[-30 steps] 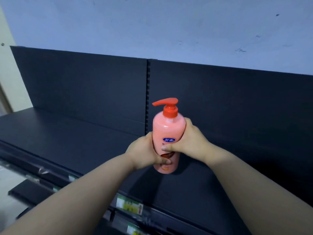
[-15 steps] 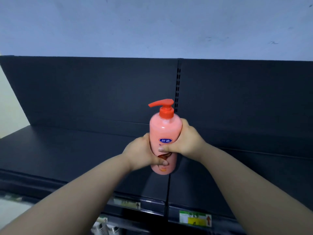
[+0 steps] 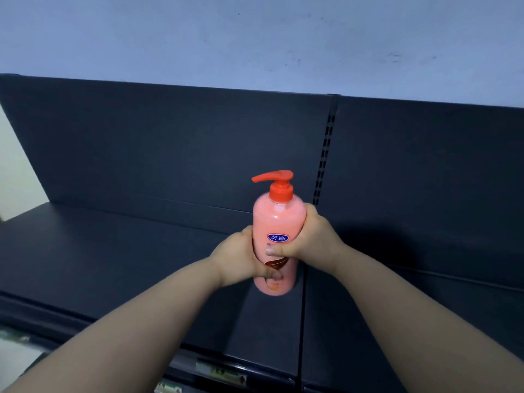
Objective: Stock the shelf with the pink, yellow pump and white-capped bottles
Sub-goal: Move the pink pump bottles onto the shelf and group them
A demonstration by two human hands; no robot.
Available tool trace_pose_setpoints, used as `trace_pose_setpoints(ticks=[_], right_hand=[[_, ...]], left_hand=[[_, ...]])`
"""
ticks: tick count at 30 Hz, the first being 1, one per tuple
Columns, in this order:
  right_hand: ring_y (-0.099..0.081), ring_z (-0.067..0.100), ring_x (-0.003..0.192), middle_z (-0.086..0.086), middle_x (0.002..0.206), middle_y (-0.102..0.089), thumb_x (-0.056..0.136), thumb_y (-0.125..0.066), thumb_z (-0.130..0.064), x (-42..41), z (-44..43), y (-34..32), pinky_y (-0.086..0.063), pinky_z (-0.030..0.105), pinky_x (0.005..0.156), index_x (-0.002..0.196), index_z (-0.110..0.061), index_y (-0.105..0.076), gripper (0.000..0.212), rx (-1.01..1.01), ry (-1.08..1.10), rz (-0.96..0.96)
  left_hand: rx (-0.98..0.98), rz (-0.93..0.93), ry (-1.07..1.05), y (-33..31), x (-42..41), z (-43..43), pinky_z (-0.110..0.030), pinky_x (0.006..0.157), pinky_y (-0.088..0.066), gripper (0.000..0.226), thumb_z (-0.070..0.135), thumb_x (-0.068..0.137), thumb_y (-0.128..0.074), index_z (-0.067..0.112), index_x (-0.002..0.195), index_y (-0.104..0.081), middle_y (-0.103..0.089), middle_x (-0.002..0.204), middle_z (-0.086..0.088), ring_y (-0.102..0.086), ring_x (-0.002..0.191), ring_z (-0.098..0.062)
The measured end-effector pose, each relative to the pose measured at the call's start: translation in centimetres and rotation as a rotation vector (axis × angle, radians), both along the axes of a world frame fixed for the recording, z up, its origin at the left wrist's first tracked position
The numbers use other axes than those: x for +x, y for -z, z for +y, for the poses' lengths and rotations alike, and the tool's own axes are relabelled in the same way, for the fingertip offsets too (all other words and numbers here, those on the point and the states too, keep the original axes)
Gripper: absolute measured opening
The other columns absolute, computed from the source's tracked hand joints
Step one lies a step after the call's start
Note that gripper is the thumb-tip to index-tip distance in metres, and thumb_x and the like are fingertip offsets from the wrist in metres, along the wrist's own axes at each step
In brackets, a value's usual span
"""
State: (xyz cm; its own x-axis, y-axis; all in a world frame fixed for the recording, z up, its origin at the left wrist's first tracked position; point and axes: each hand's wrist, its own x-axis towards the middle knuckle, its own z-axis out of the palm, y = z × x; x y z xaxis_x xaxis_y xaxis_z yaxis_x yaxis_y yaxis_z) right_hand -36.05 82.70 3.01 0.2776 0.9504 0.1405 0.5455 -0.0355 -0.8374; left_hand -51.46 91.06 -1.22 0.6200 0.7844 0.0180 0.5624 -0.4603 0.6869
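Pink bottle [image 3: 276, 222], upright, filled almost to the shoulder with opaque pink liquid; red pump [image 3: 279, 184] on top, spout pointing left; blue oval label [image 3: 278, 237] faces the camera. The bottle is over the shelf [image 3: 113, 265], just left of the seam between its two sections and about midway between front edge and back panel [image 3: 184, 143]; whether its base touches the shelf cannot be told.

Left hand [image 3: 238, 259] grips the lower body from the left, thumb across the front near the base; right hand [image 3: 309, 236] grips the middle from the right, thumb lying across the front just under the label, fingers wrapped behind; both holds are close and firm on the bottle. Both forearms are bare and reach in from the lower corners.

The shelf is dark and matt; a slotted upright [image 3: 326, 154] divides the back panel just right of the pump; price tags [image 3: 221, 374] sit along the front edge, blurred. A pale bluish wall [image 3: 255, 38] rises above the panel.
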Motion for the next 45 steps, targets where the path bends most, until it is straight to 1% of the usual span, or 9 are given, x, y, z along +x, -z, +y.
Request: trace_pose_setpoints(ticks=[4, 9, 15, 20, 25, 27, 35, 40, 45], right_hand=[[-0.055, 0.009, 0.097, -0.013, 0.105, -0.052, 0.053, -0.093, -0.027, -0.8, 2.5, 0.6, -0.045, 0.022, 0.078, 0.127, -0.018, -0.039, 0.093, 0.005, 0.011, -0.023], [-0.061, 0.012, 0.103, -0.008, 0.115, -0.060, 0.045, -0.094, -0.035, -1.5, 5.8, 1.6, -0.053, 0.031, 0.085, 0.128, -0.019, -0.041, 0.099, -0.032, 0.040, -0.028], [-0.055, 0.007, 0.091, -0.012, 0.104, -0.053, 0.055, -0.092, -0.025, -2.4, 8.7, 2.5, -0.044, 0.016, 0.065, 0.129, -0.017, -0.038, 0.092, -0.059, 0.144, 0.030], [-0.053, 0.009, 0.094, -0.009, 0.107, -0.052, 0.053, -0.093, -0.023, -3.1, 10.9, 3.7, -0.042, 0.019, 0.072, 0.132, -0.014, -0.036, 0.098, -0.127, 0.219, 0.024], [-0.051, 0.007, 0.095, -0.010, 0.106, -0.050, 0.056, -0.092, -0.023, -3.1, 12.3, 4.0, -0.039, 0.007, 0.063, 0.133, -0.014, -0.036, 0.096, -0.161, 0.248, -0.022], [-0.051, 0.008, 0.095, -0.010, 0.107, -0.050, 0.057, -0.091, -0.025, -2.9, 12.7, 3.8, -0.040, 0.010, 0.065, 0.132, -0.014, -0.036, 0.094, -0.188, 0.253, -0.053], [-0.059, 0.025, 0.102, 0.006, 0.115, -0.059, 0.066, -0.078, -0.056, -3.4, 13.7, 4.1, -0.050, 0.039, 0.087, 0.119, -0.013, -0.034, 0.081, -0.422, 0.352, -0.290], [-0.054, 0.029, 0.114, 0.013, 0.125, -0.055, 0.081, -0.056, -0.065, -4.3, 12.5, 4.0, -0.047, 0.042, 0.091, 0.124, -0.010, -0.037, 0.072, -0.590, 0.337, -0.590], [-0.041, 0.029, 0.130, 0.011, 0.142, -0.041, 0.089, -0.047, -0.061, -4.6, 9.9, 3.9, -0.042, 0.045, 0.101, 0.144, -0.017, -0.026, 0.073, -0.631, 0.312, -0.694]], left_hand=[[-0.034, -0.070, -0.029, 0.5, -0.7, 2.1, -0.015, 0.073, -0.046, 0.078, 0.033, 0.050, -0.092, 0.028, 0.117, -0.051, -0.064, 0.106, 0.014, -0.061, 0.094, -0.003], [-0.071, -0.095, -0.020, 1.3, -1.3, 5.0, -0.019, 0.078, -0.046, 0.080, 0.027, 0.053, -0.092, 0.025, 0.121, -0.049, -0.063, 0.109, 0.011, -0.060, 0.098, -0.007], [-0.102, -0.064, 0.050, 2.3, -1.0, 9.3, -0.019, 0.077, -0.043, 0.080, 0.024, 0.056, -0.090, 0.022, 0.124, -0.047, -0.060, 0.111, 0.009, -0.058, 0.099, -0.011], [-0.120, -0.035, 0.116, 3.4, -0.7, 12.0, -0.001, 0.060, -0.039, 0.074, 0.016, 0.056, -0.091, 0.022, 0.116, -0.048, -0.058, 0.099, 0.014, -0.055, 0.088, -0.005], [-0.099, -0.084, 0.183, 4.4, -0.3, 14.3, -0.024, 0.083, -0.051, 0.073, 0.011, 0.049, -0.092, 0.021, 0.112, -0.058, -0.067, 0.106, 0.007, -0.063, 0.096, -0.009], [-0.083, -0.081, 0.190, 4.5, 0.1, 15.1, -0.023, 0.081, -0.049, 0.074, 0.013, 0.048, -0.093, 0.019, 0.114, -0.058, -0.066, 0.109, 0.006, -0.061, 0.098, -0.009], [-0.014, 0.141, 0.171, 4.7, 0.6, 16.5, -0.030, 0.096, -0.044, 0.091, 0.033, 0.056, -0.090, 0.012, 0.131, -0.044, -0.050, 0.125, -0.007, -0.052, 0.116, -0.023], [0.199, 0.456, 0.191, 3.8, -0.6, 15.1, -0.038, 0.097, -0.044, 0.070, 0.056, 0.081, -0.063, 0.011, 0.131, -0.043, -0.048, 0.128, -0.011, -0.048, 0.118, -0.028], [0.401, 0.718, 0.401, 2.9, -1.8, 12.6, -0.035, 0.085, -0.043, 0.047, 0.051, 0.094, -0.044, 0.017, 0.126, -0.052, -0.054, 0.125, -0.008, -0.050, 0.115, -0.027]])
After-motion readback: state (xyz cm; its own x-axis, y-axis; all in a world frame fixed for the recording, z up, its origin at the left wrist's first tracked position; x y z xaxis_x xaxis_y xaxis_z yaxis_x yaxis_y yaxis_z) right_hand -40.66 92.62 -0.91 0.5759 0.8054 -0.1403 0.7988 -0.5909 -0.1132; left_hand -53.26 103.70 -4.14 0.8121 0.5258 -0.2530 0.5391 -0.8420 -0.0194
